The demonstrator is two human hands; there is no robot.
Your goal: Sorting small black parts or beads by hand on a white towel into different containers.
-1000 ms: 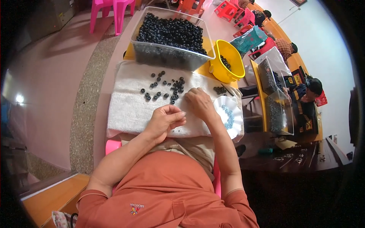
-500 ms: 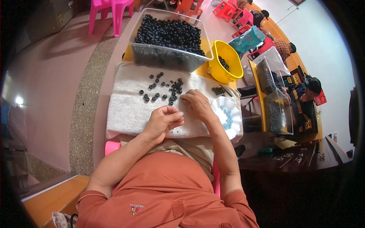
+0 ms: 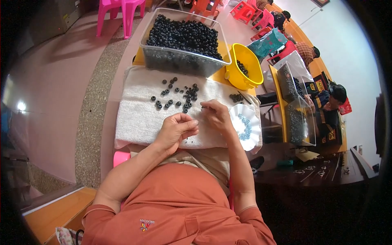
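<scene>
My left hand (image 3: 178, 130) hovers over the near part of the white towel (image 3: 136, 110). Its thumb and fingers are pinched together, and whatever lies between them is too small or hidden to name. Just right of the loose black bead-like pieces (image 3: 190, 94) is my right hand (image 3: 217, 116), its fingers curled in a pinch. A tiny dark bit shows at those fingertips, its kind unclear. To the right of that hand sits a white fluted dish (image 3: 254, 130) holding small light-blue bits. A smaller dark cluster (image 3: 236, 98) lies beyond the dish, beside a thin dark tool (image 3: 244, 97).
Behind the towel stands a clear plastic bin (image 3: 179, 57) heaped with black pieces. A yellow tub (image 3: 254, 75) with several more is beside it. Farther right, another person (image 3: 332, 98) sits near clear bins (image 3: 297, 122). Pink stools (image 3: 126, 18) stand at the back left.
My right hand has drawn slightly right, away from the black pieces, and its fingers have curled in. The left hand keeps its pinch in nearly the same place.
</scene>
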